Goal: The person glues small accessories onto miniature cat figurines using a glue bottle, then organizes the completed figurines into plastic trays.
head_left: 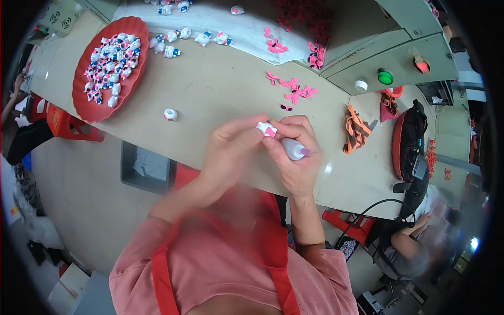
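Above the near edge of the table, my left hand (221, 152) pinches a small white toy figurine (266, 129) with a pink part on it. My right hand (298, 176) is closed around a small squeeze bottle (294, 149) with a purple needle tip, which points to the right. The right thumb and fingertips also meet at the figurine. Just beyond my hands lie several pink pieces (296, 93), with a dark-lensed pair of pink toy glasses (286, 108) nearest. One white figurine (170, 114) stands alone to the left of my hands.
A red scalloped tray (83, 100) heaped with figurines sits at the left. More figurines (203, 38) rest along a white cloth (247, 46) at the back. An orange-and-brown cloth (357, 129) and a black bag (412, 142) lie right. Another person (412, 247) sits at lower right.
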`<state>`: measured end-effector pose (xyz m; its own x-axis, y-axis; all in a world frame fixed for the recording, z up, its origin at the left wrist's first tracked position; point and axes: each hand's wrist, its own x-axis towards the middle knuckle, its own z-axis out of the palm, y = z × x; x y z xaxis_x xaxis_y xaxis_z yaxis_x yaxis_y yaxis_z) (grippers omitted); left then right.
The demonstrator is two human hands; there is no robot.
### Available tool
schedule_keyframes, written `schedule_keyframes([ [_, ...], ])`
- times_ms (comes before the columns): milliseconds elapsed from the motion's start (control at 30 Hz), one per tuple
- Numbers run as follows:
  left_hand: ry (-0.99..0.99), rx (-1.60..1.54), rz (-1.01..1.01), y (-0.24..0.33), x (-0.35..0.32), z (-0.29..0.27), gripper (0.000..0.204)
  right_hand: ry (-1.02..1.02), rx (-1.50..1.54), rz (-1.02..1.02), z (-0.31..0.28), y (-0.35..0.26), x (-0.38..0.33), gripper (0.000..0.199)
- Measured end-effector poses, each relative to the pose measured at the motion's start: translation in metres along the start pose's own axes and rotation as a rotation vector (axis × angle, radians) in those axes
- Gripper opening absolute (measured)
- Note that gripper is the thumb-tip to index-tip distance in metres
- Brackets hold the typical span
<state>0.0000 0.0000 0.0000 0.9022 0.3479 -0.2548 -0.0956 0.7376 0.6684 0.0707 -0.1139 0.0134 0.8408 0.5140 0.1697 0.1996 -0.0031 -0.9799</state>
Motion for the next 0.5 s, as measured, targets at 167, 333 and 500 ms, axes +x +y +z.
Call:
schedule_keyframes([
  [167,-0.006,-0.044,-0.034,0.001,-0.001,0.004,0.024,0.054,-0.051,0.011,0.0,-0.001,0.002,0.026],
  [333,-0.025,-0.043,0.0,0.005,-0.004,0.006,0.027,0.002,0.102,0.149,-0.001,-0.008,0.005,0.027],
  [500,-0.062,0.015,0.051,0.009,-0.005,0.007,0.031,-0.064,0.057,0.075,-0.007,-0.002,0.006,0.023],
])
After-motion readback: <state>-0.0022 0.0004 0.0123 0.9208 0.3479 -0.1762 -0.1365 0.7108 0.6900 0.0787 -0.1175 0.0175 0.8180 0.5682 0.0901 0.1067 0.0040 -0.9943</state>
